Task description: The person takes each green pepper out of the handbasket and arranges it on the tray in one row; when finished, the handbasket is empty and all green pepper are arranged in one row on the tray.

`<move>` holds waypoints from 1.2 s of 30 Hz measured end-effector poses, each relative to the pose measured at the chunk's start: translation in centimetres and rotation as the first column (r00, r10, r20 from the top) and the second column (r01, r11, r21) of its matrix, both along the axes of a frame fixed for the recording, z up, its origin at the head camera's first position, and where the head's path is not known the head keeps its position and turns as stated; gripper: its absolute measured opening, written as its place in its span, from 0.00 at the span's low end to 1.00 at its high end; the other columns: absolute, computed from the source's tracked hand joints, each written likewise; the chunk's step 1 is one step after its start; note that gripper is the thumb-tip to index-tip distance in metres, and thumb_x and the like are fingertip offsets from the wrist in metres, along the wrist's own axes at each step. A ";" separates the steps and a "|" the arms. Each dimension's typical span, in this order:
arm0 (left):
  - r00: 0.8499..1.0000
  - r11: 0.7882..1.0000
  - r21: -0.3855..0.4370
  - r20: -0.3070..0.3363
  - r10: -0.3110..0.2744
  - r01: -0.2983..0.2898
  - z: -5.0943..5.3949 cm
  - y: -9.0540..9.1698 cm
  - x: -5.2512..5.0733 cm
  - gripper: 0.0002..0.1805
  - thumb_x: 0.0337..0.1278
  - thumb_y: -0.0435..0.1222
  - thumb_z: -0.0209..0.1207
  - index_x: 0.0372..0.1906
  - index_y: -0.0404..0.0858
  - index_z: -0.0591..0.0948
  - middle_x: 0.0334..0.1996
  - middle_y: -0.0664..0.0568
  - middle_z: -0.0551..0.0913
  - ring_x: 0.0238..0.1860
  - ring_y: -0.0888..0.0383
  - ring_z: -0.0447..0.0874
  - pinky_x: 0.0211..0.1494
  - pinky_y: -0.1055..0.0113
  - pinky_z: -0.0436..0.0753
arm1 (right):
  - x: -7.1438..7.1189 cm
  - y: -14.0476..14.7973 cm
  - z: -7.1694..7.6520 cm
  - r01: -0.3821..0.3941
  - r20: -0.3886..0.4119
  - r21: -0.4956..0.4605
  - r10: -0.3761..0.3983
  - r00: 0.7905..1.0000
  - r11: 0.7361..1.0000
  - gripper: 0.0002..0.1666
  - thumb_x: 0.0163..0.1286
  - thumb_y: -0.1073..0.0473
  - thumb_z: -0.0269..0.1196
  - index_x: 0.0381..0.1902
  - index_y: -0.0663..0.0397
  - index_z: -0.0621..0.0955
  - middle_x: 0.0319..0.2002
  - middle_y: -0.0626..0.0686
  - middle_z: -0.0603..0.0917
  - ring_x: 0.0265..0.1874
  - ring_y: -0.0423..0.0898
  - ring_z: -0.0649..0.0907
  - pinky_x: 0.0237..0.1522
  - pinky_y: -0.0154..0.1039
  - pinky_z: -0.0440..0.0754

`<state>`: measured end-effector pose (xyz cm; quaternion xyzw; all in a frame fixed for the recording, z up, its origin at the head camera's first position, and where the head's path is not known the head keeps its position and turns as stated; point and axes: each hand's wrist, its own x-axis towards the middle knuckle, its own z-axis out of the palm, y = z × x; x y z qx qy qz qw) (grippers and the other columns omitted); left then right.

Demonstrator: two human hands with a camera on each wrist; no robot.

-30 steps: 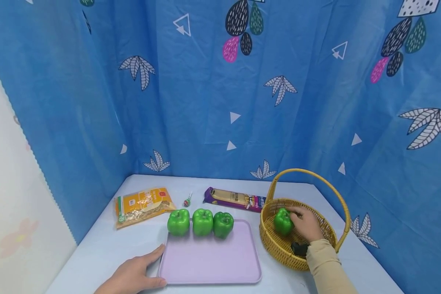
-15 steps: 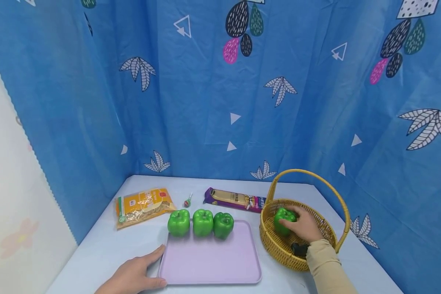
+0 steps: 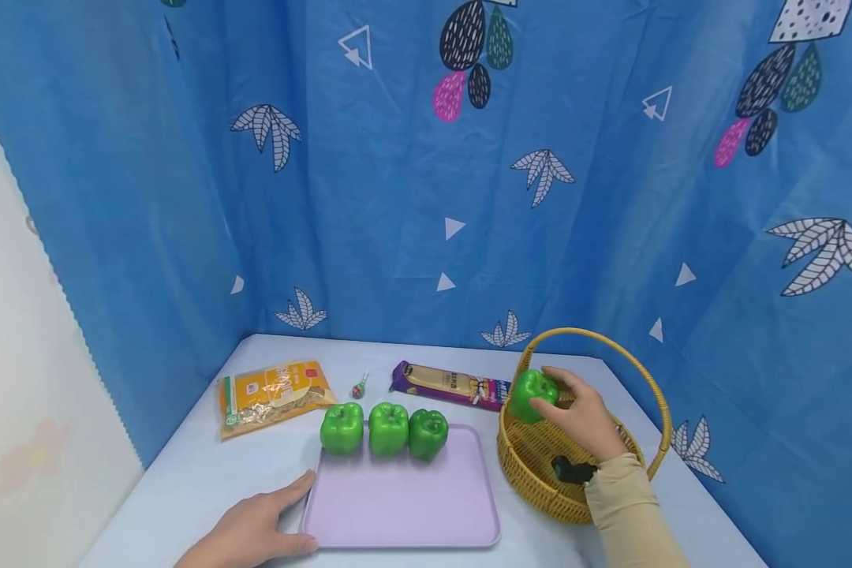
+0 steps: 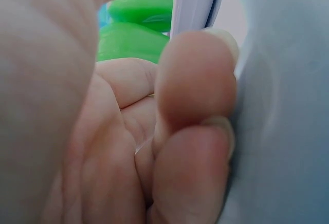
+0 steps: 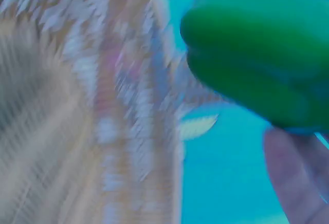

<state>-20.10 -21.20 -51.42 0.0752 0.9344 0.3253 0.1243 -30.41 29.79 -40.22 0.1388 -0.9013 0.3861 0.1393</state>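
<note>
My right hand (image 3: 584, 410) holds a green bell pepper (image 3: 530, 397) between thumb and fingers, raised over the wicker basket (image 3: 539, 493) on the right. In the blurred right wrist view the pepper (image 5: 257, 49) appears large, with a finger against its lower side. My left hand (image 3: 252, 527) lies at the left edge of a lilac tray (image 3: 401, 505), thumb and forefinger spread and touching its side. Three more green bell peppers, a left one (image 3: 342, 429), a middle one (image 3: 388, 430) and a right one (image 3: 427, 435), stand in a row along the tray's far edge.
Inside the basket lies a dark object (image 3: 573, 471), partly hidden by the right wrist. Behind the tray are an orange food bag (image 3: 277, 397), a lollipop (image 3: 359, 387) and a long purple packet (image 3: 450, 385). The basket's tall handle (image 3: 639, 365) arches over it.
My right hand has closed its thumb round the pepper in the basket and lifted it up and slightly left. The left hand has stayed at the tray's edge.
</note>
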 end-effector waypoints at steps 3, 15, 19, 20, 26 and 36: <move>1.000 1.000 0.006 0.004 -0.003 0.003 0.0 0.0 0.0 0.59 0.40 0.67 0.73 0.77 0.42 0.68 0.71 0.38 0.75 0.70 0.29 0.71 0.67 0.26 0.69 | 0.1 -2.4 0.6 -0.092 0.032 -0.012 0.092 0.995 0.996 0.42 0.67 0.43 0.72 0.73 0.54 0.73 0.64 0.61 0.80 0.50 0.54 0.87 0.47 0.39 0.91; 1.000 1.000 0.024 0.017 -0.006 0.005 -0.2 1.0 0.0 0.58 0.41 0.66 0.73 0.77 0.43 0.69 0.70 0.39 0.76 0.69 0.28 0.71 0.66 0.24 0.68 | -0.8 -7.2 -2.9 -0.180 0.142 0.277 0.145 0.979 0.944 0.37 0.66 0.47 0.74 0.70 0.54 0.78 0.69 0.60 0.77 0.71 0.64 0.74 0.74 0.68 0.63; 1.000 1.000 0.014 0.021 0.002 -0.002 -0.2 1.3 0.1 0.58 0.40 0.67 0.73 0.77 0.44 0.69 0.70 0.39 0.76 0.68 0.28 0.72 0.67 0.25 0.68 | -0.8 -7.3 -3.9 -0.172 0.138 0.306 0.136 0.981 0.936 0.37 0.64 0.46 0.75 0.68 0.54 0.80 0.69 0.61 0.77 0.74 0.64 0.70 0.75 0.69 0.56; 1.000 1.000 0.011 0.020 0.004 -0.004 -0.2 1.3 0.1 0.58 0.40 0.67 0.73 0.77 0.44 0.69 0.70 0.39 0.76 0.69 0.29 0.72 0.67 0.25 0.68 | -0.8 -7.3 -4.1 -0.173 0.137 0.301 0.136 0.981 0.938 0.37 0.64 0.46 0.75 0.67 0.54 0.80 0.69 0.61 0.77 0.74 0.64 0.70 0.75 0.69 0.56; 1.000 1.000 0.007 0.026 0.018 -0.018 0.0 1.4 0.0 0.58 0.39 0.67 0.73 0.77 0.45 0.70 0.70 0.40 0.77 0.69 0.29 0.72 0.68 0.26 0.69 | -0.8 -7.5 -4.6 -0.170 0.141 0.291 0.133 0.981 0.941 0.38 0.63 0.44 0.75 0.67 0.52 0.80 0.68 0.59 0.79 0.73 0.64 0.71 0.75 0.71 0.57; 1.000 1.000 0.019 0.020 0.003 -0.004 -0.5 1.4 -0.5 0.58 0.41 0.67 0.72 0.77 0.43 0.69 0.70 0.39 0.76 0.68 0.28 0.72 0.67 0.25 0.68 | -0.8 -7.2 -4.5 -0.159 0.130 0.295 0.126 0.984 0.942 0.42 0.63 0.38 0.73 0.70 0.48 0.77 0.71 0.55 0.77 0.72 0.61 0.73 0.75 0.72 0.57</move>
